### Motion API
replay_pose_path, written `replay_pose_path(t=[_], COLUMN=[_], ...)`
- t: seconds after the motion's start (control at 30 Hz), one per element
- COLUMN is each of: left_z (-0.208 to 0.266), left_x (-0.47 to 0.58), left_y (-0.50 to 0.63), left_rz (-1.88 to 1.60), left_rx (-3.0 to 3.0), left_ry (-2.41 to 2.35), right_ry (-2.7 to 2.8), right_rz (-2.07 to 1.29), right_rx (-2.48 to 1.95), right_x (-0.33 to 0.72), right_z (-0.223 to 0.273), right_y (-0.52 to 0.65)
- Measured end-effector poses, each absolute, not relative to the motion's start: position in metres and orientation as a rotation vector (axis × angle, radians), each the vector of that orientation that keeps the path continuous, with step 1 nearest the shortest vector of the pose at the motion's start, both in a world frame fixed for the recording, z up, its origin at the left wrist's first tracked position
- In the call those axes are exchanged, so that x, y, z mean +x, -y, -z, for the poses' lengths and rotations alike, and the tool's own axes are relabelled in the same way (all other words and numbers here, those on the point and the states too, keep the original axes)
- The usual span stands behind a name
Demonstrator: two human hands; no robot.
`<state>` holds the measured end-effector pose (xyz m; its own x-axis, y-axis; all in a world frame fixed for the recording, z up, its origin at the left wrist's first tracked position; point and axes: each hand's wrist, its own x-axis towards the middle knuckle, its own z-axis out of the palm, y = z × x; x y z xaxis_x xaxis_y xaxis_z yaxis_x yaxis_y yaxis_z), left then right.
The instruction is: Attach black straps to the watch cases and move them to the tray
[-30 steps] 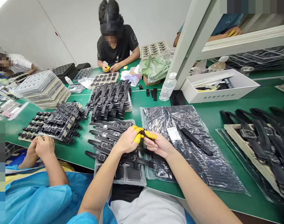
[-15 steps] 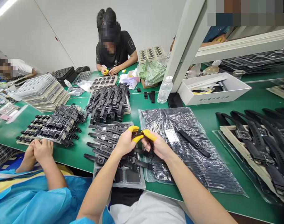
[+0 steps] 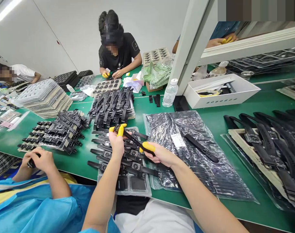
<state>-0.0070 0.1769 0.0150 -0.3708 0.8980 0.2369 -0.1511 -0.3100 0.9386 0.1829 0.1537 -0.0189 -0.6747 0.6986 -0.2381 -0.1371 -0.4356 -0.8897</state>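
Observation:
My left hand (image 3: 117,139), with yellow finger cots, is closed on the case end of a black smartwatch (image 3: 132,139). The watch's strap stretches down to the right, where my right hand (image 3: 157,152), also in yellow finger cots, pinches its far end. Both hands are above a clear plastic tray (image 3: 140,193) filled with several black watches lying in rows. Right of it lies a clear plastic bag (image 3: 162,126) packed with black straps, bearing a white label (image 3: 178,140). One loose black strap (image 3: 202,149) rests on top of the bag.
Stacked trays of watches (image 3: 110,106) stand behind, and more watches (image 3: 270,139) lie at the right. A water bottle (image 3: 170,93), a phone (image 3: 181,103) and a white box (image 3: 222,92) sit near the post. A co-worker's hands (image 3: 38,158) are at the left; another person sits opposite.
My left hand has moved up and left with the watch, away from my right hand. The strap now stretches between them. The left co-worker's hands have shifted and show a dark object.

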Motion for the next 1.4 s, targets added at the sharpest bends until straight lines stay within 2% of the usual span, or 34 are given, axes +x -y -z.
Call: replay_pose_path(t=[0.2, 0.3, 0.33, 0.43, 0.5, 0.57, 0.67, 0.77, 1.4], left_z=[-0.029, -0.032, -0.029, -0.013, 0.0, 0.01, 0.016, 0.015, 0.009], left_x=[-0.018, -0.028, -0.029, -0.022, -0.013, -0.008, -0.007, -0.009, -0.008], left_y=[-0.184, -0.192, -0.196, -0.199, -0.195, -0.191, -0.189, -0.189, -0.175], left_rz=[-1.944, -2.116, -2.026, -1.462, -1.158, -1.016, -0.957, -0.945, -0.889], left_rx=[1.055, 1.011, 1.049, 1.332, 1.657, 2.021, 2.355, 2.425, 2.307], left_ry=[-1.224, -1.275, -1.286, -1.301, -1.278, -1.228, -1.141, -1.119, -1.071], right_ry=[1.262, 1.247, 1.205, 1.158, 1.162, 1.142, 1.101, 1.092, 0.804], right_rz=[-2.099, -1.924, -1.858, -1.678, -1.694, -1.757, -1.805, -1.841, -1.95], right_rx=[-0.826, -0.904, -0.946, -0.965, -0.867, -0.759, -0.666, -0.634, -0.592], right_x=[0.181, 0.18, 0.18, 0.18, 0.18, 0.178, 0.178, 0.18, 0.174], right_z=[0.016, 0.014, 0.015, 0.017, 0.018, 0.019, 0.019, 0.019, 0.014], right_y=[-0.156, -0.162, -0.166, -0.174, -0.175, -0.173, -0.17, -0.167, -0.158])
